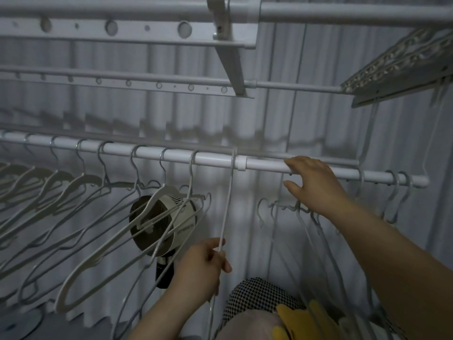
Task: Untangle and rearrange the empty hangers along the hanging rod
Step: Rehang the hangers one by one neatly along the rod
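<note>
A white hanging rod point(215, 160) runs across the view. Several empty white hangers point(81, 217) hang spaced along its left half. One thin wire hanger point(226, 204) hangs near the rod's joint, and my left hand point(203, 263) pinches its lower wire. My right hand point(311, 182) reaches up to the rod right of the joint, fingers on the rod, thumb below. A tangled cluster of wire hangers point(294, 217) hangs beneath my right wrist. Two more hanger hooks point(402, 182) sit near the rod's right end.
A small white fan point(161, 222) stands behind the hangers at centre. Upper drying rack bars point(122, 28) and a clip rack point(402, 67) hang overhead. A pleated curtain fills the background. A checkered cloth point(259, 298) and a yellow item point(291, 320) lie below.
</note>
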